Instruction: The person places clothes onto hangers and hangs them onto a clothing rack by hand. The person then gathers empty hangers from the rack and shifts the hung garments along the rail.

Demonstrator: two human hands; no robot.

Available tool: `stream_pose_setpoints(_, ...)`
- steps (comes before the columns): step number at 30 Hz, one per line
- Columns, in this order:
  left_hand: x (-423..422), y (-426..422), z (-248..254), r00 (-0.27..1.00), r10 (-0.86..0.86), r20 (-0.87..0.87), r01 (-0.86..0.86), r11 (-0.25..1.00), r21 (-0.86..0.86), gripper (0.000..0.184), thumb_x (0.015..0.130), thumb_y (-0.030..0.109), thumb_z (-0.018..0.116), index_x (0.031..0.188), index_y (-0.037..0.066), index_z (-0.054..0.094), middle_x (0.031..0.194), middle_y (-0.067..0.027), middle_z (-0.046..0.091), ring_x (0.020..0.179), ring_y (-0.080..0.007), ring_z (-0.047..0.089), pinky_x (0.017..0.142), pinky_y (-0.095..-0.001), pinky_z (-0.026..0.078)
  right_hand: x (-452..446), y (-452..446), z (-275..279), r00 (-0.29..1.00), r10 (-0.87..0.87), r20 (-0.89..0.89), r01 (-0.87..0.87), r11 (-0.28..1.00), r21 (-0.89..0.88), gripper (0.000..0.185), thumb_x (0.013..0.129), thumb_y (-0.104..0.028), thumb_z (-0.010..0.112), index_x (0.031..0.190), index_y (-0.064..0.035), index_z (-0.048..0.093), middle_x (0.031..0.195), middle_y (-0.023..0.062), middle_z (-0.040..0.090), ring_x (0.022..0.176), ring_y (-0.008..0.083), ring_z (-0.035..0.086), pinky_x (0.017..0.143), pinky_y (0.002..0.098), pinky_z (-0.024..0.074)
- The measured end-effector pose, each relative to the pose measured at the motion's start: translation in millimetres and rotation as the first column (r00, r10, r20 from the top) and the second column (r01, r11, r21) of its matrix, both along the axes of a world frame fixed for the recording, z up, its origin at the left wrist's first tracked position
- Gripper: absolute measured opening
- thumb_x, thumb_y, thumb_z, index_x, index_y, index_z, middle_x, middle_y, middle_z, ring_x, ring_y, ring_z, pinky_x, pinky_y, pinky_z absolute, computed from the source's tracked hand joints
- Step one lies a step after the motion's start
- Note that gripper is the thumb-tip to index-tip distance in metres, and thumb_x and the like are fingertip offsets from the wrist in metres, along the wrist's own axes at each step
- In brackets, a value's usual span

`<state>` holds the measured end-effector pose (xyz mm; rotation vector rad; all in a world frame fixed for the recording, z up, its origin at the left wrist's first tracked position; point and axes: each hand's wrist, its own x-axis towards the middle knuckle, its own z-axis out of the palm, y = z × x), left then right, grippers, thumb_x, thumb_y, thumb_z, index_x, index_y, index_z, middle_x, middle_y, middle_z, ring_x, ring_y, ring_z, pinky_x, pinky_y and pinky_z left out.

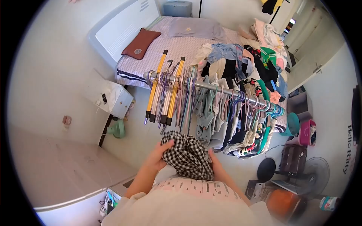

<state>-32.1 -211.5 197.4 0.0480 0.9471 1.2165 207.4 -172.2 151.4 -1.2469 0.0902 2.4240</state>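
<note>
At six o'clock in view, a bunched black-and-white checked cloth (188, 155) was grasped by the left hand (155, 156) at its nine o'clock edge and right hand (217, 165) at three, apparently for two-sided support, the clothes rail (215, 88) lying at one o'clock beyond.

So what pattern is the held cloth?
The cloth is black-and-white check; see head view.

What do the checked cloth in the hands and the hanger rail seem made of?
Checked cloth: soft, matte fabric, possibly cotton, judging by its loose folds. Hanger rail: probably metal, smooth and slightly shiny, given its grey sheen.
</note>
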Motion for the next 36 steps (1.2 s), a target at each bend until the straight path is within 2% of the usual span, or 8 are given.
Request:
stream_pose_setpoints(1, 6.8, -2.9, 1.7, 1.0, 0.011, 0.001, -0.011, 1.0, -0.004, 0.038, 0.087, 0.014, 0.062, 0.121, 0.0, 0.051, 0.115, -0.0112, 0.06, 0.102, -0.0211, 0.06, 0.087, -0.0372, 0.05, 3.3, 2.3, 12.6, 1.0, 0.011, 0.001, -0.011, 1.0, -0.004, 0.064, 0.08, -0.022, 0.071, 0.131, -0.0027, 0.039, 0.12, 0.0103, 0.054, 0.11, 0.0174, 0.052, 0.094, 0.0318, 0.0418)
stream_pose_setpoints(3, 28.8, -11.8, 11.5, 0.957, -0.083, -0.278, 0.104, 0.993, 0.063, 0.049, 0.078, -0.001, 0.067, 0.123, 0.001, 0.048, 0.113, -0.0111, 0.06, 0.101, -0.0204, 0.06, 0.086, -0.0353, 0.05, 13.2, 11.8, 44.3, 0.947, 0.16, 0.28, -0.319, 0.592, 0.74, 0.06, 0.079, -0.021, 0.072, 0.128, -0.005, 0.041, 0.116, 0.0079, 0.054, 0.108, 0.0169, 0.052, 0.09, 0.0312, 0.0429)
stream_pose_setpoints(8, 71.0, 8.3, 30.6, 0.596, -0.217, -0.773, 0.537, 0.824, 0.182, 0.051, 0.077, 0.007, 0.072, 0.121, 0.012, 0.047, 0.103, -0.0025, 0.058, 0.103, -0.0133, 0.054, 0.087, -0.0292, 0.044, 30.3, 43.3, 43.5, 0.803, -0.252, 0.539, -0.571, -0.071, 0.818, 0.025, 0.075, -0.004, 0.07, 0.091, -0.0039, 0.051, 0.084, 0.005, 0.054, 0.074, 0.0128, 0.054, 0.067, 0.0258, 0.0438)
stream_pose_setpoints(12, 83.7, 12.4, 58.1, 0.773, -0.026, -0.634, 0.374, 0.825, 0.422, 0.05, 0.078, 0.0, 0.07, 0.121, 0.008, 0.047, 0.103, -0.0026, 0.06, 0.098, -0.0121, 0.057, 0.085, -0.0283, 0.046, 53.7, 53.8, 82.1, 0.767, -0.159, 0.622, -0.631, -0.005, 0.776, 0.016, 0.077, 0.0, 0.06, 0.091, -0.0046, 0.052, 0.074, 0.0046, 0.056, 0.062, 0.0137, 0.055, 0.059, 0.0268, 0.0442)
stream_pose_setpoints(18, 76.5, -5.9, 50.5, -0.208, -0.267, -0.941, 0.719, 0.611, -0.332, 0.037, 0.077, 0.009, 0.066, 0.111, 0.012, 0.052, 0.089, -0.0154, 0.063, 0.083, -0.0362, 0.059, 0.068, -0.043, 0.047, 72.0, 51.9, 36.5, 0.65, -0.121, 0.75, -0.757, -0.188, 0.626, 0.015, 0.075, 0.002, 0.054, 0.087, -0.0057, 0.057, 0.066, 0.0088, 0.057, 0.054, 0.0172, 0.055, 0.054, 0.0283, 0.044)
stream_pose_setpoints(23, 43.0, -15.7, 32.7, -0.245, -0.105, -0.964, 0.677, 0.693, -0.248, 0.036, 0.076, 0.011, 0.067, 0.109, 0.012, 0.052, 0.086, -0.0133, 0.062, 0.078, -0.035, 0.06, 0.066, -0.0437, 0.046, 12.5, 63.8, 24.8, 0.784, -0.197, 0.588, -0.62, -0.265, 0.738, 0.016, 0.077, 0.003, 0.054, 0.091, -0.0042, 0.058, 0.08, 0.0122, 0.06, 0.075, 0.0279, 0.059, 0.062, 0.0339, 0.0458)
stream_pose_setpoints(28, 19.0, -0.6, 21.2, -0.335, -0.078, -0.939, 0.712, 0.632, -0.307, 0.033, 0.075, 0.011, 0.067, 0.105, 0.012, 0.052, 0.082, -0.0109, 0.062, 0.077, -0.0326, 0.06, 0.065, -0.043, 0.046, -97.6, 114.0, 11.2, 0.777, -0.4, 0.485, -0.613, -0.653, 0.445, 0.024, 0.073, 0.001, 0.055, 0.097, -0.0047, 0.056, 0.1, 0.0116, 0.057, 0.104, 0.0282, 0.052, 0.089, 0.0407, 0.0371)
stream_pose_setpoints(36, -19.2, 3.2, 7.4, -0.263, -0.1, -0.96, 0.778, 0.566, -0.272, 0.031, 0.076, 0.01, 0.065, 0.104, 0.013, 0.052, 0.082, -0.0105, 0.062, 0.075, -0.0323, 0.061, 0.063, -0.0426, 0.047, -155.0, 179.1, -57.3, 0.521, -0.668, 0.532, -0.737, -0.666, -0.115, 0.026, 0.072, -0.009, 0.059, 0.099, -0.0067, 0.057, 0.094, 0.0071, 0.057, 0.101, 0.0215, 0.052, 0.087, 0.0364, 0.0358)
